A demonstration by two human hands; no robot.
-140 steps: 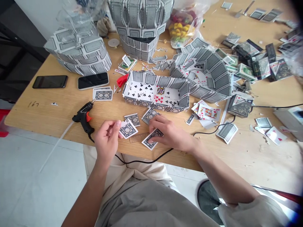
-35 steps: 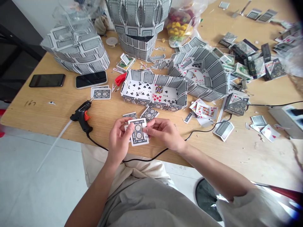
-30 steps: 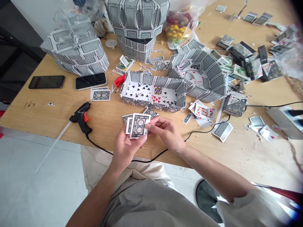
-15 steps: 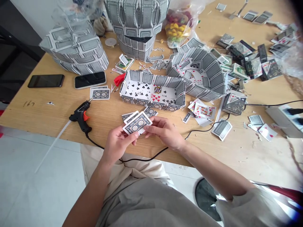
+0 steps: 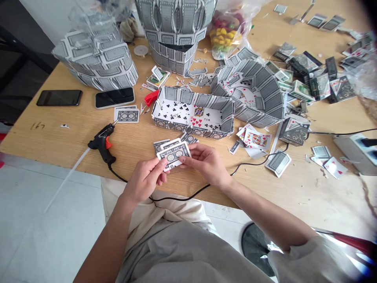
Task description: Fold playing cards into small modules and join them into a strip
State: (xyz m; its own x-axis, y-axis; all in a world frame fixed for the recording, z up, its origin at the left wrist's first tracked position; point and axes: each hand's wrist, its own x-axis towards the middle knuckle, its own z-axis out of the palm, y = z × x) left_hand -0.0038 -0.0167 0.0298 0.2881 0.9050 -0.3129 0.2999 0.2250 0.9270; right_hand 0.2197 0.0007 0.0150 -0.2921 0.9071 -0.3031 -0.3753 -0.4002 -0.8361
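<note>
Wooden tabletop [image 5: 67, 141] below: left grip [image 5: 144, 179] pinches playing cards [image 5: 173, 155], right grip [image 5: 206, 163] pinches their edge

shirt: loose grey tee [image 5: 182, 259] — short wide sleeve [image 5: 306, 261] | lap: cream cloth [image 5: 159, 220] | left hand [image 5: 144, 179], right hand [image 5: 207, 165]: bare

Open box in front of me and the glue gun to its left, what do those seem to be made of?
The open box looks built from glossy coated paper playing cards, with printed faces on its floor and patterned backs on its walls. The hot glue gun looks like moulded black plastic, lightly shiny; its orange trigger is probably plastic too.
</note>
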